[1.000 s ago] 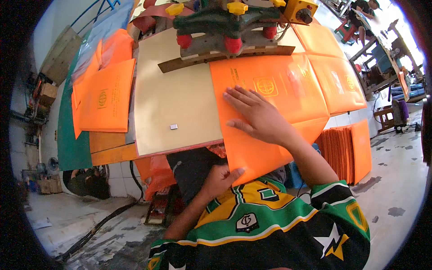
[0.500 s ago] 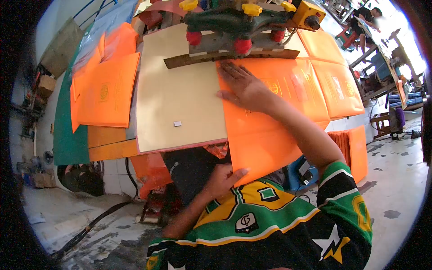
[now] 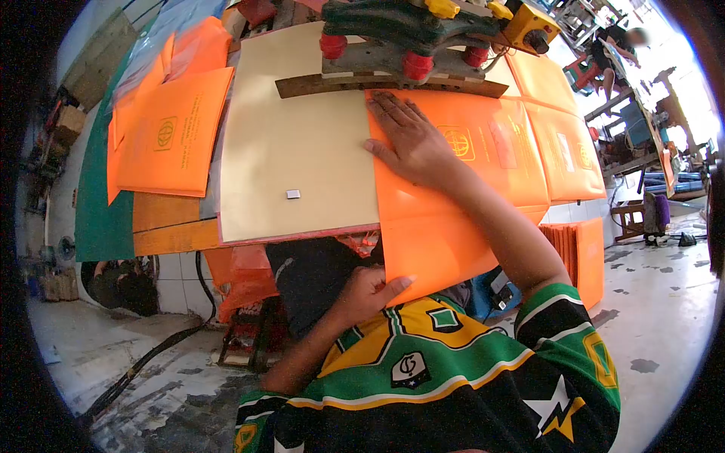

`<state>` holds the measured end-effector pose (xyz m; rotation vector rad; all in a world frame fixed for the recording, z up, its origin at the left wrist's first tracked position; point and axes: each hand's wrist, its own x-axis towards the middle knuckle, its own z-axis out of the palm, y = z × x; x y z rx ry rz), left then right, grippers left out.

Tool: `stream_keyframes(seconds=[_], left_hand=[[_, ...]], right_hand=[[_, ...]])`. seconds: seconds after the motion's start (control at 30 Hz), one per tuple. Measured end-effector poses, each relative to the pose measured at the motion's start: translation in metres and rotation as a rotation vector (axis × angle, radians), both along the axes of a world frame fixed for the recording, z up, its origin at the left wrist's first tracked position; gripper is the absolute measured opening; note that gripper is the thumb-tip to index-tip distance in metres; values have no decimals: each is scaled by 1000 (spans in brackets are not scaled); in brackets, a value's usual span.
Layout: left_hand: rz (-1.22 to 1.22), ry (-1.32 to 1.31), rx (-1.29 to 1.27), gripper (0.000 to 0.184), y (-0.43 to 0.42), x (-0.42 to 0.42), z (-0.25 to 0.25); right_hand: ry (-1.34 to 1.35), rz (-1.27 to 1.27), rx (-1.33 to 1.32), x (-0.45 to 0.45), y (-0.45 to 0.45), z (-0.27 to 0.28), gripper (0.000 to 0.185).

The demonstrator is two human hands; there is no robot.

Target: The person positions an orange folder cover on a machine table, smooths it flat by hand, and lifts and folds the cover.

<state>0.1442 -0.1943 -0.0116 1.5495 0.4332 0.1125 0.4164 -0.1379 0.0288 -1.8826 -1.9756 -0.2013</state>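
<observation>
A glossy orange plastic cover (image 3: 461, 249) with gold print lies across the right part of the cream board (image 3: 298, 143), its near end hanging over the front edge. My right hand (image 3: 411, 143) lies flat on the cover near its left edge, fingers stretched and thumb apart, just in front of a metal bar (image 3: 393, 83) under the press head. Lower down, by my shirt, my left hand (image 3: 370, 293) pinches the cover's near left corner, thumb on top; its other fingers are partly hidden. A small white piece (image 3: 293, 194) rests on the board.
Dark press head (image 3: 400, 34) with red knobs stands over the board's far side; a yellow control box (image 3: 532, 29) adjoins it. Orange covers (image 3: 174, 136) are piled at left. Folded orange covers (image 3: 578, 257) stand at lower right. Another person (image 3: 612, 49) sits at far right.
The view has shifted slightly. Both hands keep nearly the same places on the orange cover, the right one flat and the left one pinching the corner.
</observation>
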Motion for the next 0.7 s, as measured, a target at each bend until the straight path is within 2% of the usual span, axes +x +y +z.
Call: stream_keyframes(seconds=[0.2,0.27,0.7], left_hand=[[-8,-36,53,40,-1,-1,-8],[39,-124,40,39,-3,2,-7],[30,-119,47,37,0,4,-1]], right_hand=[[12,-13,18,-1,-2,-1,71],[15,-9,11,-1,-2,1,71],[13,-39,-64,-2,0,1,75]])
